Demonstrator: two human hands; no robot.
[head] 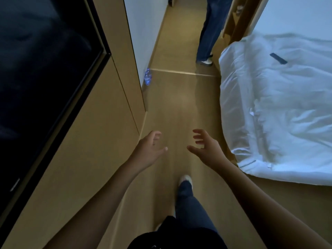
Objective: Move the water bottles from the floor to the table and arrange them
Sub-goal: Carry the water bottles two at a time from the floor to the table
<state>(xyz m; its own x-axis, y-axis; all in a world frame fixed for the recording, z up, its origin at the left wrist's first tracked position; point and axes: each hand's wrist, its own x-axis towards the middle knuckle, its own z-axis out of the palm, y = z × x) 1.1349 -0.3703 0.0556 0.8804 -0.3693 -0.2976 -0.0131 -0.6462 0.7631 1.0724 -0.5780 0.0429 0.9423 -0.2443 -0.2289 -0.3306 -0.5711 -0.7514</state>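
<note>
One clear water bottle with a blue label [147, 76] stands upright on the wooden floor, tight against the corner of the white wall, far ahead of me. My left hand [150, 149] and my right hand [204, 147] are stretched out in front of me above the floor, palms facing each other, fingers loosely spread. Neither hand holds anything. Both are well short of the bottle. No table is in view.
A wooden wall panel with a dark TV screen [39, 78] runs along the left. A bed with white sheets [280, 108] fills the right, a black remote [278, 58] on it. Another person's legs [208, 33] stand in the passage ahead. My own leg and shoe [186, 180] step forward.
</note>
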